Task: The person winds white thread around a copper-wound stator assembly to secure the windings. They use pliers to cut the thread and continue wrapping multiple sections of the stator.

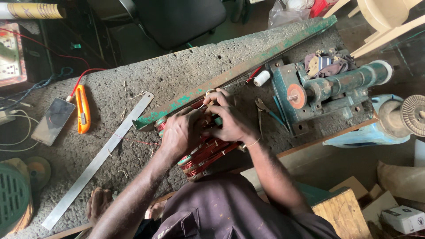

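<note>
A round motor stator [201, 155] wound with red copper wire lies on the rough grey bench [133, 84] in front of me. My left hand [179, 132] rests on top of it, fingers curled over the windings. My right hand [228, 119] works at its far edge, fingertips pinching a thin pale strip or wire end near the coils. Both hands touch each other over the stator. Much of the winding is hidden under them.
A long steel ruler [99, 159] lies diagonally at the left, with an orange utility knife [82, 109] and a phone [53, 121] beyond it. A green winding machine [327, 90], pliers [265, 110] and a white thread spool [261, 78] sit at the right. A green-edged rail [248, 66] crosses behind my hands.
</note>
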